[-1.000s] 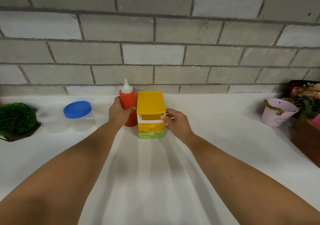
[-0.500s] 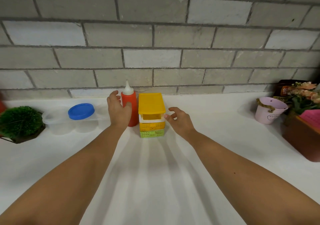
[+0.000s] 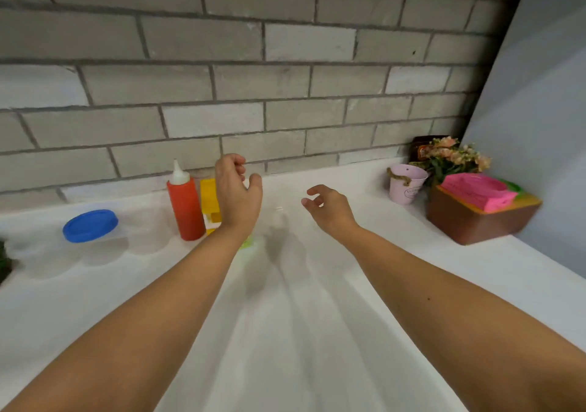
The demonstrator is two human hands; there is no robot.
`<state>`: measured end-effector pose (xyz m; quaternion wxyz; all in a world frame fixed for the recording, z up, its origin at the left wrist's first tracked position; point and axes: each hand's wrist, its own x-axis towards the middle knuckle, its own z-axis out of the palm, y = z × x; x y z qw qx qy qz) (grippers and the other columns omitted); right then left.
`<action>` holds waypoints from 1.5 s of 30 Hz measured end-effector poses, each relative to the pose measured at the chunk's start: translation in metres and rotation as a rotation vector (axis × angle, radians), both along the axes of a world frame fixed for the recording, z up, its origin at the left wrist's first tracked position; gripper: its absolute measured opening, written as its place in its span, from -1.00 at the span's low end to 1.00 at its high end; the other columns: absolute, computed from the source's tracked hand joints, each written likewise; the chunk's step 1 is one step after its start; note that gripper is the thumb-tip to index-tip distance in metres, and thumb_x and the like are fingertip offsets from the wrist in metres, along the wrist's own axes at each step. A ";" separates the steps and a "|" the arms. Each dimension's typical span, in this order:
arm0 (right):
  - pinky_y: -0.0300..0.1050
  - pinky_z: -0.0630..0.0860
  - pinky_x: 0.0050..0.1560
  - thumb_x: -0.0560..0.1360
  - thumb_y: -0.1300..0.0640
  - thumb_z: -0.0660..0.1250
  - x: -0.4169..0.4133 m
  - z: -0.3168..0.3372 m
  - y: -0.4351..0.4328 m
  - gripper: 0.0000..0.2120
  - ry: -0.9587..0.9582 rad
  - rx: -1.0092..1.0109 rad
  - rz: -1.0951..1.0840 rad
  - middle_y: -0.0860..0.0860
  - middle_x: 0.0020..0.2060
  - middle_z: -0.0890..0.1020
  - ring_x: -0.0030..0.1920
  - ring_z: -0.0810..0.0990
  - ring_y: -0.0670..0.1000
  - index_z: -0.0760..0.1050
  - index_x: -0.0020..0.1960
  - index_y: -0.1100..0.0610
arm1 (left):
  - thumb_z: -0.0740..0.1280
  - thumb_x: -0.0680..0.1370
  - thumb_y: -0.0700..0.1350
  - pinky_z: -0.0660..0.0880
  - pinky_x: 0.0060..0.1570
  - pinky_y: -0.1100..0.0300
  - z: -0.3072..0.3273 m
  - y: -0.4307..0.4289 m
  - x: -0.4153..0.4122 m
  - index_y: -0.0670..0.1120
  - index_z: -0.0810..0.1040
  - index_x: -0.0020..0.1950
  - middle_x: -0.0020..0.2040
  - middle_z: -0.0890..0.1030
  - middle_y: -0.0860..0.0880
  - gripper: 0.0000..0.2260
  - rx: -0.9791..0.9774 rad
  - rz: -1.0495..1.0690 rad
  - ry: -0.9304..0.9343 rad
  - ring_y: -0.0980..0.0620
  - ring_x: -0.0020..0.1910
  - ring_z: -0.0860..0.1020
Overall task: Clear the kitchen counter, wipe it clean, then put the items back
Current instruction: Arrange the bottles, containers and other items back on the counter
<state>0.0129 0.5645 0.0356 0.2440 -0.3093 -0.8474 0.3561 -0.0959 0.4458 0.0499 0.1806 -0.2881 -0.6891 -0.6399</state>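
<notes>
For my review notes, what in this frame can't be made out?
Head view:
yellow box: mostly hidden behind the left hand.
green plant: cut off by the left edge.
pink pot: label too small to read.
dark jar: blurred, partly covered by flowers.

Bright, even light left soft, fanned shadows on the white desk (image 3: 317, 348). Motion blur smeared the brown box (image 3: 475, 224) at right, and the brick wall (image 3: 285, 46) bowed toward the edges.
</notes>
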 end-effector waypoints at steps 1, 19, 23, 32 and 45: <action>-0.19 0.43 -0.07 0.56 0.04 0.26 0.009 0.002 0.004 -0.71 0.000 -0.004 -0.027 -0.02 -0.13 0.49 -0.10 0.47 0.00 0.47 0.24 0.13 | 0.26 0.37 -0.25 0.38 -0.14 0.12 0.000 0.006 0.008 -0.12 0.38 0.02 -0.10 0.39 -0.08 -0.76 0.000 -0.032 0.009 -0.01 -0.15 0.38; -0.07 0.47 0.06 0.52 0.16 0.30 0.160 0.008 0.116 -0.77 -0.025 0.121 -0.382 0.14 0.05 0.63 0.08 0.57 0.14 0.57 0.12 0.22 | 0.27 0.47 -0.31 0.33 -0.08 0.26 -0.003 0.114 0.130 -0.17 0.40 0.10 0.02 0.36 -0.01 -0.77 -0.189 -0.346 -0.059 0.02 -0.10 0.38; 0.03 0.41 0.15 0.51 0.14 0.31 0.184 0.010 0.161 -0.76 -0.074 0.239 -0.477 0.19 0.14 0.51 0.17 0.45 0.23 0.57 0.14 0.19 | 0.28 0.48 -0.29 0.34 -0.09 0.24 -0.008 0.145 0.146 -0.15 0.40 0.10 0.02 0.35 0.01 -0.79 -0.220 -0.339 -0.090 0.01 -0.11 0.40; 0.05 0.32 0.27 0.52 0.10 0.31 0.217 0.008 0.243 -0.62 -0.169 0.355 -0.496 0.18 0.21 0.38 0.25 0.32 0.21 0.45 0.31 0.17 | 0.29 0.47 -0.30 0.30 -0.12 0.32 -0.020 0.220 0.190 -0.18 0.41 0.12 0.03 0.35 0.00 -0.76 -0.271 -0.335 -0.091 0.03 -0.06 0.42; 0.01 0.35 0.16 0.54 0.10 0.28 0.223 -0.001 0.286 -0.75 -0.145 0.427 -0.266 0.16 0.17 0.43 0.17 0.34 0.19 0.58 0.16 0.15 | 0.29 0.53 -0.20 0.34 -0.10 0.25 -0.033 0.293 0.232 -0.17 0.43 0.12 0.06 0.37 -0.04 -0.82 -0.342 -0.352 -0.155 0.01 -0.10 0.44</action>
